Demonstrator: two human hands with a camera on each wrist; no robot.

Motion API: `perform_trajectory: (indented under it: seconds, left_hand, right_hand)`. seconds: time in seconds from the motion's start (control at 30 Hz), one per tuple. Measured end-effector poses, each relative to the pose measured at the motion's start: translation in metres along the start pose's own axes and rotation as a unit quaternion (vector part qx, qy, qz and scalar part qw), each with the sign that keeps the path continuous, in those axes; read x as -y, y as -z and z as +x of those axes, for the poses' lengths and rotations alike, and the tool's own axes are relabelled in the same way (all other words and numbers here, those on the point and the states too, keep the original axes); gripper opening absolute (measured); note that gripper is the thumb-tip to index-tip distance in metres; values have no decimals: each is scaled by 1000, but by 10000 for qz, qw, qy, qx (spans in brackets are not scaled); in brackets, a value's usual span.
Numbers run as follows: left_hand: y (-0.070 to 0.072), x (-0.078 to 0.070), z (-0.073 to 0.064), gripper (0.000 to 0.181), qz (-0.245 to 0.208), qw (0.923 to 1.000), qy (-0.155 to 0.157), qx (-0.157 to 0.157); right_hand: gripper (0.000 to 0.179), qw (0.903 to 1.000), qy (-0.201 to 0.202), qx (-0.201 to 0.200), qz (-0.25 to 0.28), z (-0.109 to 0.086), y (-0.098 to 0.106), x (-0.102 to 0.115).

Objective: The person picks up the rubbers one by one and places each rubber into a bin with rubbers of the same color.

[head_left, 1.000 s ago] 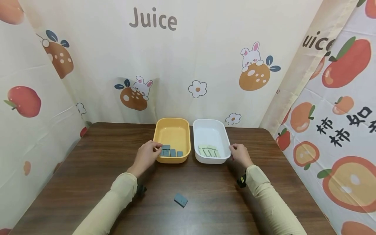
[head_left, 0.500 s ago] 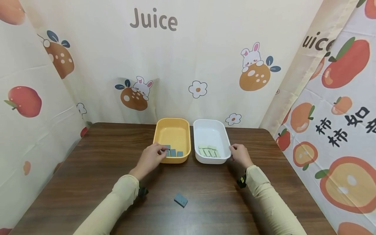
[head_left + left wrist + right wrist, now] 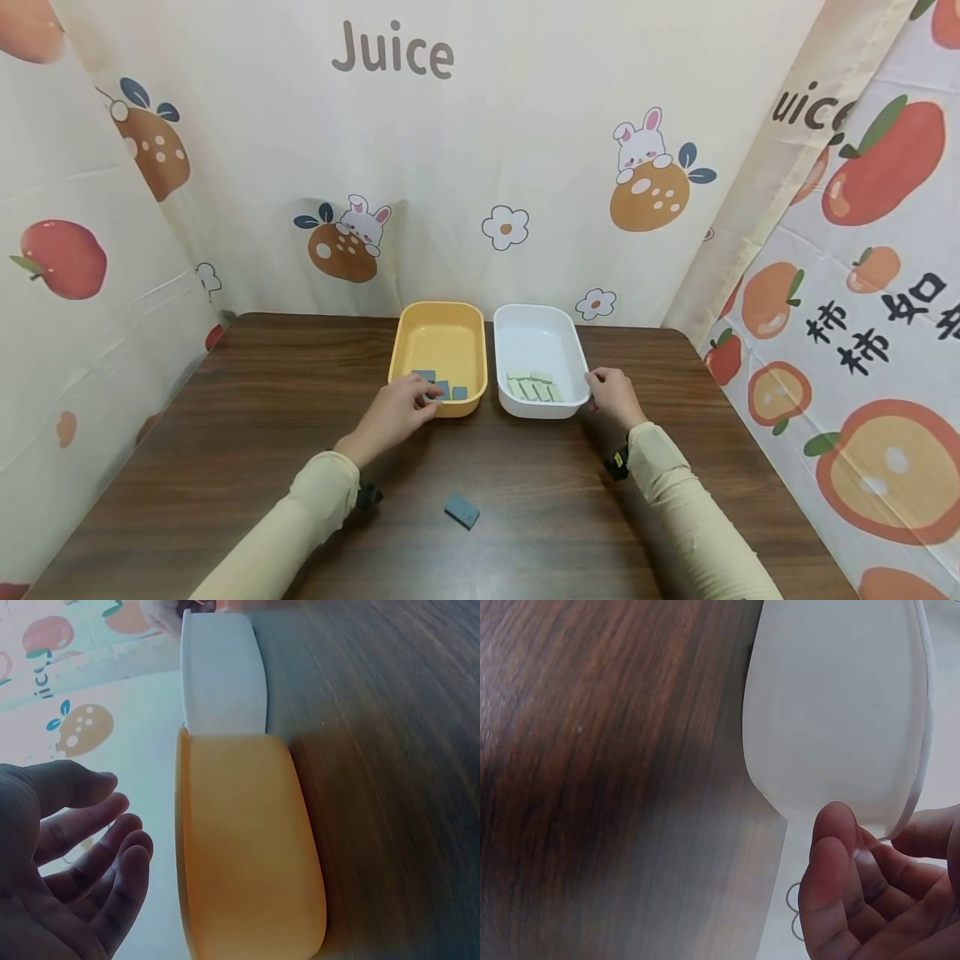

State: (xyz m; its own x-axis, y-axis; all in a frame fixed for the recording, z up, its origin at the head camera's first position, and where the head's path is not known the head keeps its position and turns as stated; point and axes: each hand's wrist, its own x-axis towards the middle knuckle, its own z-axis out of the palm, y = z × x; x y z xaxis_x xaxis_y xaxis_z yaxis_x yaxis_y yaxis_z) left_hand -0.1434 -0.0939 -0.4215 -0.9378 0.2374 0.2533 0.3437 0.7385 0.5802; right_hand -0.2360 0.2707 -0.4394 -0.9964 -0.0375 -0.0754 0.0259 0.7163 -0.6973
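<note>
My left hand (image 3: 395,412) hovers over the front left corner of the yellow tray (image 3: 442,340), hiding part of the grey-blue blocks (image 3: 460,392) inside. Its thumb and fingers are loosely curved; the left wrist view shows nothing between them, with the yellow tray (image 3: 244,847) beyond. With thumb and fingers, my right hand (image 3: 615,393) pinches the right rim of the white tray (image 3: 536,333), as the right wrist view also shows at the white tray's edge (image 3: 911,780). Several pale green blocks (image 3: 534,389) lie at that tray's near end.
A single grey-blue block (image 3: 461,511) lies on the brown wooden table (image 3: 540,517) in front of the trays. The two trays stand side by side near the back edge, before a printed curtain (image 3: 450,150).
My left hand has shifted right and slightly toward me across the yellow tray's near end. My right hand stays at the white tray's rim. Both trays and the loose block have not moved.
</note>
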Motion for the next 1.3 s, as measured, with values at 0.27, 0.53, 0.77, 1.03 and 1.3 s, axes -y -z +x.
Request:
perform_trajectory:
  seconds: [0.27, 0.53, 0.77, 1.03, 1.3]
  left_hand:
    - [-3, -5, -3, 15, 69, 9992, -252, 290]
    - [-4, -11, -7, 20, -18, 9968, -229, 769]
    - [-10, -12, -8, 26, -28, 9913, -245, 1294]
    - [-17, -12, -10, 31, 29, 9832, -276, 1806]
    - [-23, -13, -13, 34, 202, 9742, -623, 2159]
  right_hand:
    - [34, 10000, -4, 46, -1, 1, 0, -2]
    - [33, 10000, 5, 14, -46, 1, 0, 0]
    - [33, 9999, -56, 17, -104, 0, 0, 1]
    - [34, 9998, -95, -3, -160, 0, -1, 2]
    - [33, 9998, 14, -42, -179, 0, -2, 2]
